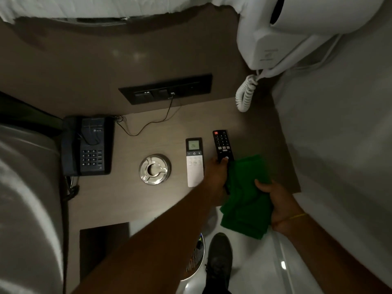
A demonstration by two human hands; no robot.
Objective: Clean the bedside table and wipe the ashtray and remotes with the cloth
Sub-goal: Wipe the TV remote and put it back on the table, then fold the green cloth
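Note:
A black TV remote (221,144) lies on the wooden bedside table (161,132), and my left hand (216,174) grips its near end, thumb on the buttons. My right hand (277,205) holds a folded green cloth (246,200) right beside the remote's near end, at the table's front right corner. A white air-conditioner remote (194,161) with a lit display lies flat just left of the black one. Further left stands a round metal ashtray (154,169), apart from both hands.
A dark desk phone (89,146) sits at the table's left edge, its thin cable (148,124) running to a black switch panel (167,89) on the back wall. A white wall phone (282,35) with coiled cord hangs at upper right. Beds flank the table. My shoe (219,257) and a basket are below.

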